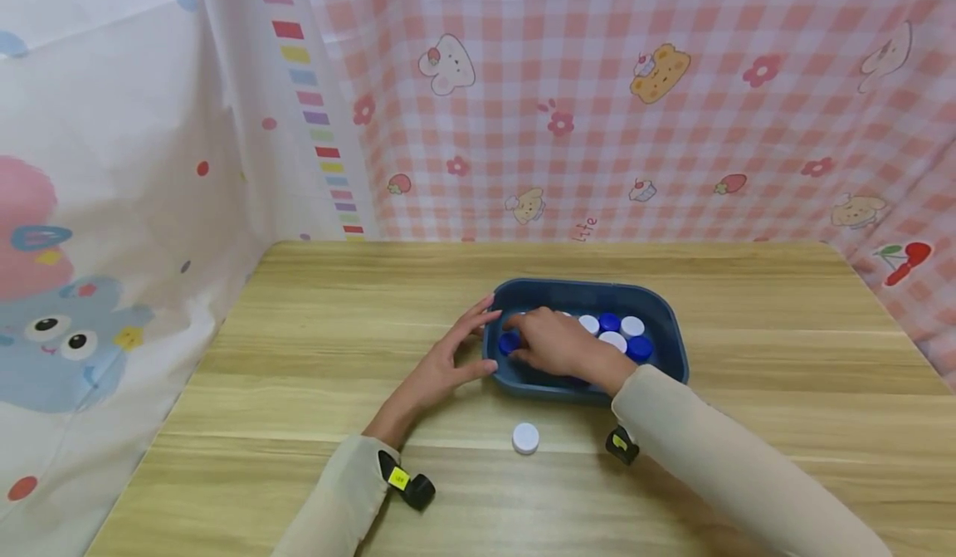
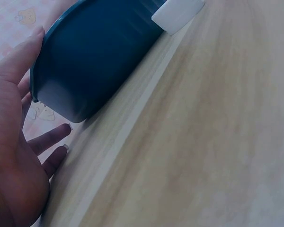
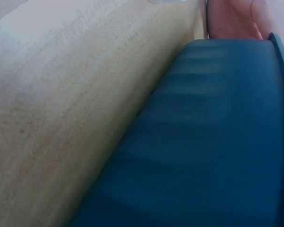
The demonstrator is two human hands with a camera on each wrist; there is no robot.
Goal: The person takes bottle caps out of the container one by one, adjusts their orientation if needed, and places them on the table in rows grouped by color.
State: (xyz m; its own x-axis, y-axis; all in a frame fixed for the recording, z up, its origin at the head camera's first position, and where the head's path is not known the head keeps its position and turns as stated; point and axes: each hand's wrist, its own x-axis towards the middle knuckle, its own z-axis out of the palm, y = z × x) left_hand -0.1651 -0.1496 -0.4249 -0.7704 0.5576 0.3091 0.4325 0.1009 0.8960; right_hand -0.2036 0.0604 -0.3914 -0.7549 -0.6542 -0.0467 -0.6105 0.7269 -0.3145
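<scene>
A dark blue tray (image 1: 667, 337) holds several white bottle caps (image 1: 631, 326) and blue bottle caps (image 1: 639, 348). My right hand (image 1: 556, 343) reaches down inside it, with thumb and index finger bent around a blue bottle cap (image 1: 509, 344) at the left end. Part of the tray's contents is hidden under that hand. In the right wrist view the tray's outer wall (image 3: 217, 127) fills much of the picture, and the right fingers are out of sight. My left hand (image 1: 442, 368) spreads around the tray's left end, thumb and fingers at the rim.
One white bottle cap (image 1: 526, 438) lies on the wooden table (image 1: 321, 316) in front of the tray, between the forearms. A pink checked curtain (image 1: 508, 158) hangs along the table's back edge, and a white patterned one (image 1: 134, 109) at the left.
</scene>
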